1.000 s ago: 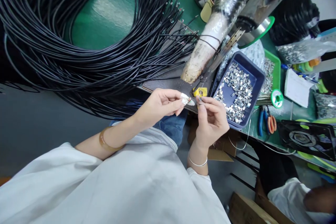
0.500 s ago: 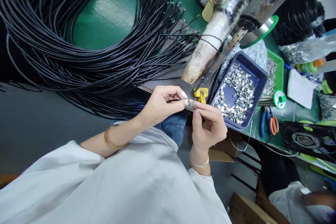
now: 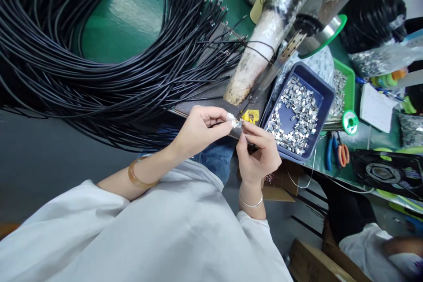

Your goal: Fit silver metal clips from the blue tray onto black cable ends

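My left hand (image 3: 206, 128) pinches the end of a black cable (image 3: 216, 124) between thumb and fingers; white wrapping covers a fingertip. A small shiny metal piece (image 3: 238, 123) sits at the cable's tip, just beyond those fingers. From the other side my right hand (image 3: 259, 152) meets it, fingers bent and its index fingertip against the metal piece. Whatever lies between the right thumb and fingers is too small to make out. Just behind the fingertips is a yellow object (image 3: 251, 116), partly hidden.
A large bundle of black cables (image 3: 99, 79) spreads across the left of the green bench. A wrapped tube (image 3: 247, 61) slants above my hands. On the right stand a blue tray (image 3: 325, 97) of small metal pieces, a green tray (image 3: 350, 83), pliers (image 3: 329, 153) and a solder spool (image 3: 350, 122). Another person's arm (image 3: 405, 246) shows lower right.
My right thumb has dropped slightly away from the metal piece, and the right index fingertip is closer to my left fingers. The whole view has shifted a little.
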Demonstrator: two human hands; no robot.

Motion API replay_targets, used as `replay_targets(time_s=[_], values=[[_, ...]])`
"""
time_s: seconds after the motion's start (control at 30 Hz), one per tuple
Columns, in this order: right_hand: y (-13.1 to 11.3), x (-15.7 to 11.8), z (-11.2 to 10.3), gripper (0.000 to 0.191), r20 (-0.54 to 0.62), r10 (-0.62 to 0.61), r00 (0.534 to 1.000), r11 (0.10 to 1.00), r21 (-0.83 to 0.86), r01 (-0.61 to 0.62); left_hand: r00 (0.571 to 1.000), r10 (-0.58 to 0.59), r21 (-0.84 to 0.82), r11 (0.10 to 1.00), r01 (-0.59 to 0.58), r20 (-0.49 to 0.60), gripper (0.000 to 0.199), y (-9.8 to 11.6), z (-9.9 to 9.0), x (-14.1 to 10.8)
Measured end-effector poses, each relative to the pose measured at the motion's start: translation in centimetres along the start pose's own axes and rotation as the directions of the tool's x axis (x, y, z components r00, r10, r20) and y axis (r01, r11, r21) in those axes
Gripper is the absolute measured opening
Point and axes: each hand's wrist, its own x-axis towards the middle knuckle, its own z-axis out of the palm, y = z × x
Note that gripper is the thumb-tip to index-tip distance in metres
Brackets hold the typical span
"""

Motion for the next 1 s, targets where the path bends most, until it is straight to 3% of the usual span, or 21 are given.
replay_targets(time_s=[0.17, 0.43, 0.7, 1.0], values=[[0.22, 0.08, 0.10, 0.016, -0.016, -0.110, 0.994, 0.989, -0.100, 0.108, 0.999, 0.039, 0.062, 0.997, -0.038, -0.015, 0.007, -0.06, 0.18, 0.15], [0.49, 0.01, 0.53, 0.012, -0.012, -0.151, 0.989, 0.976, -0.161, 0.147, 0.998, 0.050, 0.076, 0.996, -0.047, -0.043, 0.004, 0.05, 0.46, 0.38], [0.60, 0.30, 0.82, 0.018, -0.012, -0.008, 1.000, 1.000, -0.029, 0.008, 0.992, 0.069, 0.092, 0.994, -0.059, -0.102, 0.007, -0.12, 0.90, 0.69], [-0.20, 0.81, 0.67, 0.019, -0.025, 0.029, 0.999, 0.999, -0.029, -0.030, 0.990, 0.118, 0.183, 0.978, -0.101, -0.082, 0.007, 0.03, 0.59, 0.36]])
